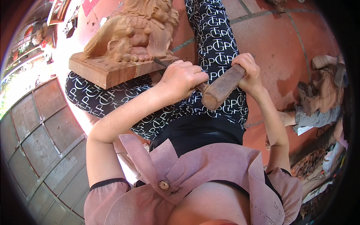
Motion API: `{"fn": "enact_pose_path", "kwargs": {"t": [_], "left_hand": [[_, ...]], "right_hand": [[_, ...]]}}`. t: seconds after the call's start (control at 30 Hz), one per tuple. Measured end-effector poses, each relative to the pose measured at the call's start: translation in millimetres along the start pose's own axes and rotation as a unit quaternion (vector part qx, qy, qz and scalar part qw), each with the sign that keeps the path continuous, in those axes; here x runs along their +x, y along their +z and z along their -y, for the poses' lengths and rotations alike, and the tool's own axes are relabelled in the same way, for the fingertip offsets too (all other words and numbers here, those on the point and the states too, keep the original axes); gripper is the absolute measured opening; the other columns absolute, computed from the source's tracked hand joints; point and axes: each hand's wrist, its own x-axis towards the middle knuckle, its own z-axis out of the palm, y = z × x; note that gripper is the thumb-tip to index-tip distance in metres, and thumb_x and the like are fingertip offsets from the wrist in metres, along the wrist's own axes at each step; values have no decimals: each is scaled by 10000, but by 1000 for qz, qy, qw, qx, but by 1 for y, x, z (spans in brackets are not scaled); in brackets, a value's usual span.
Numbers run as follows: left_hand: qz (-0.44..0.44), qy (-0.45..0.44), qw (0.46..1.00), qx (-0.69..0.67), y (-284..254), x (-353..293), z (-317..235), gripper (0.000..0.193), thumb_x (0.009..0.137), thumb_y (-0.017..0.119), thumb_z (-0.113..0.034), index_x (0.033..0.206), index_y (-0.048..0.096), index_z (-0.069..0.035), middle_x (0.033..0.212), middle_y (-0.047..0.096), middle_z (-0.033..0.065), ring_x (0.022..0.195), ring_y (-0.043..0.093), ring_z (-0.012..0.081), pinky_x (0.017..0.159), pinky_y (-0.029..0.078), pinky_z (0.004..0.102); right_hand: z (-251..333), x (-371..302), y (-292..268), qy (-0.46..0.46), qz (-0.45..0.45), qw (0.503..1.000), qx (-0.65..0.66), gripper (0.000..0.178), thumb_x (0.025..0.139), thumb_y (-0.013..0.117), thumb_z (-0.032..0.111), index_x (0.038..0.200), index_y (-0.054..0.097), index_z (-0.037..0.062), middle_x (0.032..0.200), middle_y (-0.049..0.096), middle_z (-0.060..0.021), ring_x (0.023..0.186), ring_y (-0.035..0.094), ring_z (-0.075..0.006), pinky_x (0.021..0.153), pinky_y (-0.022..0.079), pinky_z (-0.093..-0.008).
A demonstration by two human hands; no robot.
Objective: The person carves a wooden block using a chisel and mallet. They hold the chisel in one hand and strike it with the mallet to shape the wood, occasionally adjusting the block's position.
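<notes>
A carved wooden statue on a thick square base rests by my left leg, tilted toward me. My left hand is wrapped round a chisel. Its dark blade points up and left, with the tip at the statue's lower edge, just above the base. The end of its wooden handle comes out below my fist, partly hidden behind the mallet. My right hand grips a worn wooden mallet by its far end. The mallet's blunt near end lies over the chisel handle's end; whether they touch, I cannot tell.
My legs in black patterned trousers spread on red floor tiles. Another wooden carving stands at right, beside a person's checked clothing. Wood pieces and clutter lie at lower right. A grey panelled surface fills the left.
</notes>
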Motion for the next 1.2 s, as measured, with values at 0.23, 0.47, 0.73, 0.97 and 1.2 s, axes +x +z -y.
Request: {"fn": "enact_pose_path", "kwargs": {"t": [0.23,0.47,0.73,0.97,1.2], "left_hand": [[-31,0,999,17,2,-1,5,267,629,719,-128,882,634,-140,716,532,22,723,563,239,642,438,364],[-51,-8,998,31,-1,-5,3,257,625,710,-120,867,627,-143,692,512,18,699,551,235,618,423,361],[-43,-17,997,62,11,1,13,204,643,673,-126,840,622,-138,698,527,30,714,581,240,618,442,374],[-24,-8,997,72,15,-1,15,178,654,651,-123,824,611,-154,701,540,18,713,583,233,619,436,370],[54,-14,997,44,3,-2,12,224,637,682,-118,853,630,-143,718,568,34,759,600,253,652,461,378]], "right_hand": [[2,1,1,-18,12,1000,-10,267,628,680,-40,852,581,66,839,582,-78,866,565,-291,794,442,-367],[0,3,0,-48,7,998,51,277,614,686,-30,854,583,63,859,585,-86,871,567,-299,793,446,-372],[-14,19,-13,-102,37,993,-48,300,598,689,-16,865,576,61,869,568,-87,875,556,-295,812,437,-387],[-20,25,-10,-71,82,992,-69,358,567,659,-71,891,581,60,907,559,-77,951,532,-301,885,409,-389],[-22,25,-6,-97,64,992,-38,394,542,640,-92,904,582,53,913,558,-93,950,530,-310,897,400,-416]]}}
